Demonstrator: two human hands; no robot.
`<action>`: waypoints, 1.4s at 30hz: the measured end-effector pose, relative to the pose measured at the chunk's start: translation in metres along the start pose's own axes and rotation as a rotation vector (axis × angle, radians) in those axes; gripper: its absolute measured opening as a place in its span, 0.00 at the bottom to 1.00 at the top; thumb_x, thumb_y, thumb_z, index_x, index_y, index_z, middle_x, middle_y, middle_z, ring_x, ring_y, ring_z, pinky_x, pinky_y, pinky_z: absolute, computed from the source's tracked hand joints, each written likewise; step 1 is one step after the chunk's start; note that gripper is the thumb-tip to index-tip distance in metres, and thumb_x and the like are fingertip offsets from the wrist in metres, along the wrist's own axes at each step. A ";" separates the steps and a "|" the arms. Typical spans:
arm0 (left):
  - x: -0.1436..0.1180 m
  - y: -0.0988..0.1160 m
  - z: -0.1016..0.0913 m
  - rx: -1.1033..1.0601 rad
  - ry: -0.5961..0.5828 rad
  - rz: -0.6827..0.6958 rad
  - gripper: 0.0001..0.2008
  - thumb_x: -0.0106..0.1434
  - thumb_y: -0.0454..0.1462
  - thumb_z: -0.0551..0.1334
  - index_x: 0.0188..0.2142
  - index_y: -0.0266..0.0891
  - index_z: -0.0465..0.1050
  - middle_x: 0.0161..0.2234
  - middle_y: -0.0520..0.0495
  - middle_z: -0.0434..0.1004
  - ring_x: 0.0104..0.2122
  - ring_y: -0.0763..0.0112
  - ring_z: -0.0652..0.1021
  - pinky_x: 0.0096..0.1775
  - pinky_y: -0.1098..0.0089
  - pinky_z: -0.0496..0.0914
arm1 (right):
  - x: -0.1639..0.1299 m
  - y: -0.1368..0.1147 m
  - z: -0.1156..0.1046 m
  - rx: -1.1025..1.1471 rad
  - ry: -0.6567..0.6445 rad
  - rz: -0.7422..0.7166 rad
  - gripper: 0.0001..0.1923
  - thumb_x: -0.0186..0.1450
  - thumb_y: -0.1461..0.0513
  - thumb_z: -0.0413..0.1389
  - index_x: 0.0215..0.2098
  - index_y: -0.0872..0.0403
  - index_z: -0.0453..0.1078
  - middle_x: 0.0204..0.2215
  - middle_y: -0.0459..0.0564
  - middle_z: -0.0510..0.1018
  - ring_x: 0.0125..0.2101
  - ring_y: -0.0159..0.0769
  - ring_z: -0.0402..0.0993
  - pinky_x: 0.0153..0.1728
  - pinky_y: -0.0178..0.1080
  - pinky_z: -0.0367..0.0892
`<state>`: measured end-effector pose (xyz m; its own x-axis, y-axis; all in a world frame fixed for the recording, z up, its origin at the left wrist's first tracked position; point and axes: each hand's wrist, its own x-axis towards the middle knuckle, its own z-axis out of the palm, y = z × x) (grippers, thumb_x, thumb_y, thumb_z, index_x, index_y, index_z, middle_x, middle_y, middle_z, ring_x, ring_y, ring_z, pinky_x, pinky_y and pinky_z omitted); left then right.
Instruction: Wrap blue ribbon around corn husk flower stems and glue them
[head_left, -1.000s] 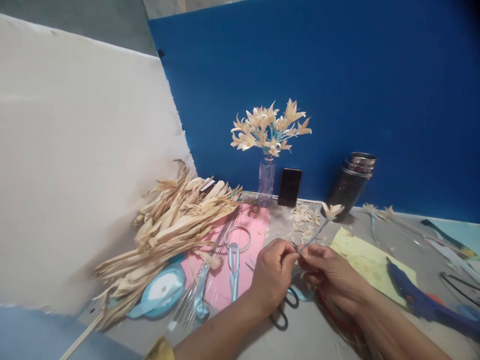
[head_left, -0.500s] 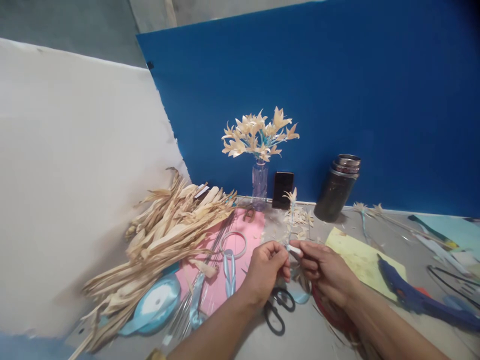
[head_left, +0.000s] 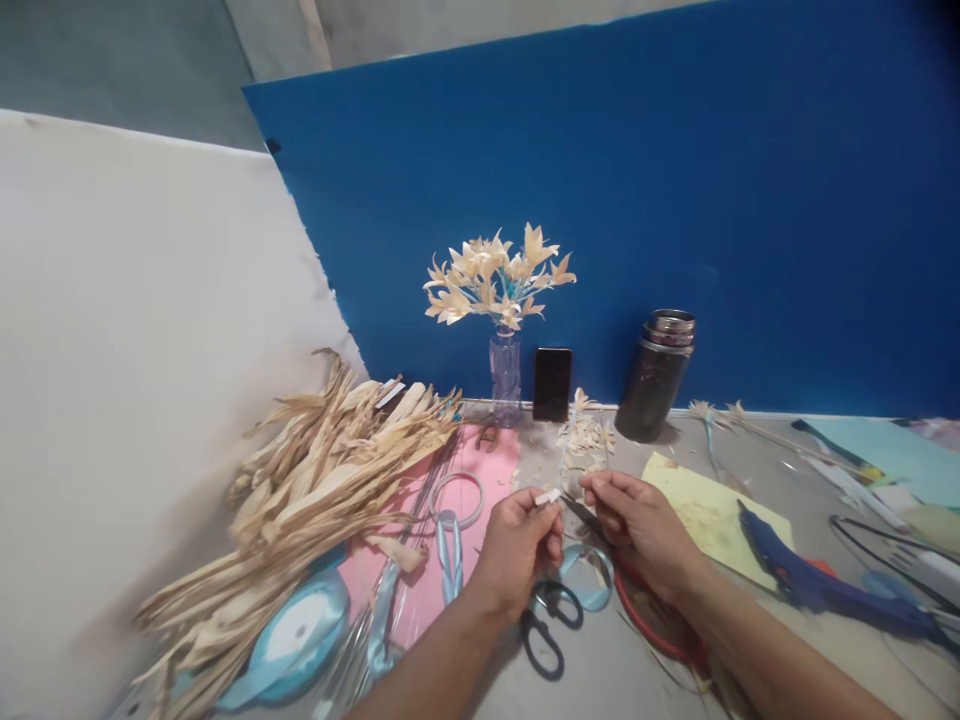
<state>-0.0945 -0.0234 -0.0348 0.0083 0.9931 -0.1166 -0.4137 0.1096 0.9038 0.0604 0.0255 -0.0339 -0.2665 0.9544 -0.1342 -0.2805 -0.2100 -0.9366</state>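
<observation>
My left hand (head_left: 519,555) is closed in a pinch, with a small white piece (head_left: 549,496) showing at its fingertips; its kind is unclear. Just above the fingers stands a pale husk flower (head_left: 580,400) on a thin light-blue stem, whose lower end I cannot follow. My right hand (head_left: 649,525) is beside it, thumb and fingertips pressed together; whatever they hold is too small to make out. Under the right hand lie red-handled scissors (head_left: 637,605), dark blades pointing up-left. Black-handled scissors (head_left: 551,625) and a light-blue ribbon ring (head_left: 589,578) lie between the forearms.
Dried corn husks (head_left: 337,480) and a blue ribbon roll (head_left: 296,635) lie left, near pink paper (head_left: 480,480). Behind stand a vase (head_left: 505,380) of husk flowers, a phone (head_left: 552,385) and a dark flask (head_left: 655,380). Right are yellow paper (head_left: 720,500) and a blue glue gun (head_left: 832,590).
The white piece has gone from between both hands to the left fingertips. My hands have moved slightly apart, uncovering the scissor blades and ribbon ring. The whole view has shifted a little.
</observation>
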 end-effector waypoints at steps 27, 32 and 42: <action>-0.002 -0.005 0.006 0.206 0.152 0.082 0.09 0.50 0.35 0.69 0.28 0.38 0.69 0.21 0.52 0.74 0.22 0.72 0.76 0.26 0.74 0.66 | -0.015 -0.005 0.017 -0.520 -0.043 -0.234 0.11 0.61 0.57 0.58 0.24 0.54 0.72 0.21 0.44 0.74 0.25 0.35 0.69 0.29 0.36 0.63; -0.002 -0.007 0.005 0.314 0.121 0.070 0.05 0.50 0.31 0.67 0.27 0.37 0.71 0.22 0.52 0.73 0.22 0.74 0.72 0.27 0.74 0.65 | -0.013 -0.004 0.015 -0.583 -0.031 -0.275 0.10 0.60 0.58 0.57 0.23 0.53 0.71 0.21 0.44 0.75 0.26 0.36 0.69 0.28 0.36 0.62; -0.002 0.015 -0.007 0.179 0.165 0.037 0.09 0.56 0.42 0.65 0.32 0.38 0.74 0.32 0.48 0.74 0.26 0.74 0.74 0.28 0.74 0.67 | -0.013 -0.006 0.010 -0.775 -0.105 -0.271 0.10 0.61 0.59 0.56 0.25 0.53 0.74 0.22 0.45 0.75 0.26 0.37 0.69 0.28 0.37 0.61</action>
<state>-0.1068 -0.0240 -0.0238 -0.1589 0.9781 -0.1347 -0.2430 0.0935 0.9655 0.0561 0.0118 -0.0236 -0.3767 0.9181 0.1237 0.3572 0.2672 -0.8950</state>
